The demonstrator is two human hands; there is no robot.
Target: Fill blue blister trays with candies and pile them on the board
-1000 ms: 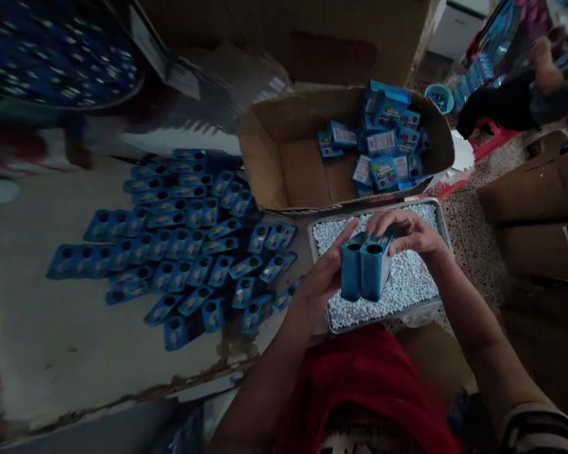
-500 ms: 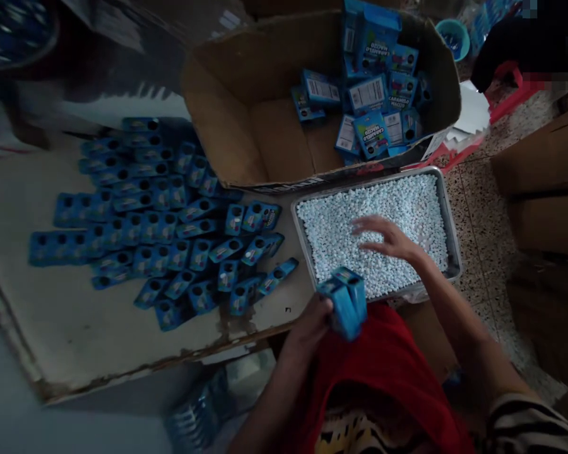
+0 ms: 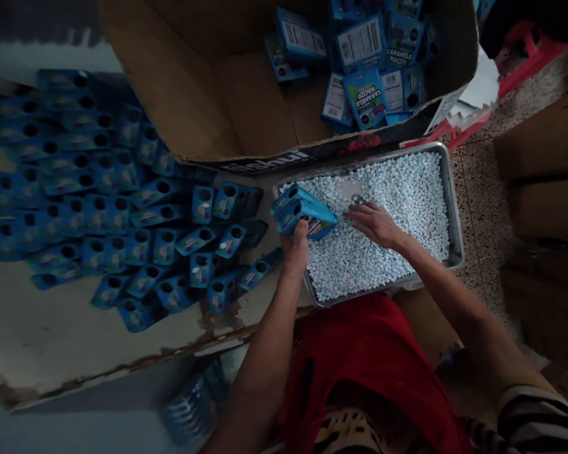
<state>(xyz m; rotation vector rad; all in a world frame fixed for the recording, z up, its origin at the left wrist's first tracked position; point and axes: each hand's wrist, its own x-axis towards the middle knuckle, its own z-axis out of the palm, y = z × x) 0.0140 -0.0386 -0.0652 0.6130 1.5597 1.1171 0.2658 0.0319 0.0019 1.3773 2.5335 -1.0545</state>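
My left hand (image 3: 295, 249) grips two small blue candy boxes (image 3: 312, 217) side by side, tilted over the left part of a metal tray (image 3: 455, 243). Small round white and pale-blue candies (image 3: 397, 183) fill the tray, with a bare patch of its bottom showing near my fingers. My right hand (image 3: 376, 224) lies low on the candies, palm down, its fingers stretched toward the boxes and touching the candies. The fingertips are partly hidden, and I see nothing held in them. To the left, many blue boxes (image 3: 165, 246) stand in rows, round holes facing up.
A large cardboard carton (image 3: 246, 113) holding more blue boxes (image 3: 366, 94) stands behind the tray. The boxes on the left stand on a worn pale table (image 3: 42, 340). Brown cartons (image 3: 544, 151) are stacked at the right, beyond a strip of speckled floor (image 3: 478, 202).
My left hand has brought the two boxes up and left over the tray. The right hand has lowered from above onto the candies, and a bare patch now shows. The view has shifted closer.
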